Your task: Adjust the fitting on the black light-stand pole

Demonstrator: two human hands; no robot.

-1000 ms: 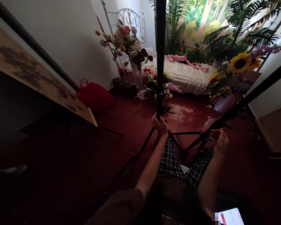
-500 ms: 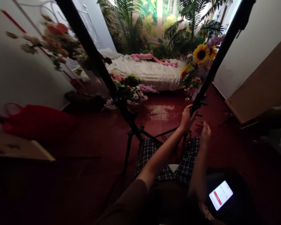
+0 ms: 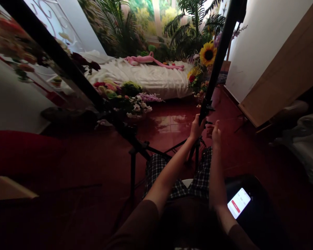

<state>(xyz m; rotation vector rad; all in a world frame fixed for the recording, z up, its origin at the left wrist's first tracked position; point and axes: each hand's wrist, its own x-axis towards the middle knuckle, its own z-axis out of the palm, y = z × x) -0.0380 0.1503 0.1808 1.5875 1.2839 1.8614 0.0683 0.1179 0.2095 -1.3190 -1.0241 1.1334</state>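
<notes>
Two black light stands rise before me, one on each side of my knees. My left hand (image 3: 196, 127) is wrapped round the lower tube of the right stand (image 3: 216, 71), just below a clamp collar (image 3: 207, 106). Beside it, to the right, my right hand (image 3: 215, 134) is raised with thumb and fingers apart, holding nothing. Its fingers are close to a small black knob (image 3: 209, 122) on the stand; whether they touch it I cannot tell. The left stand (image 3: 94, 95) leans across the view, untouched by either hand.
A lit phone (image 3: 239, 203) lies on a dark seat at my right. Ahead, a pink plush toy (image 3: 146, 59) rests on a white-draped bed (image 3: 156, 80) among artificial flowers (image 3: 135, 100). A wooden board (image 3: 276, 80) leans at right; a red bag (image 3: 21, 149) lies left.
My view has turned to the right, so the scene shifts left. My left hand keeps its hold on the stand. My right hand has come slightly closer to the knob.
</notes>
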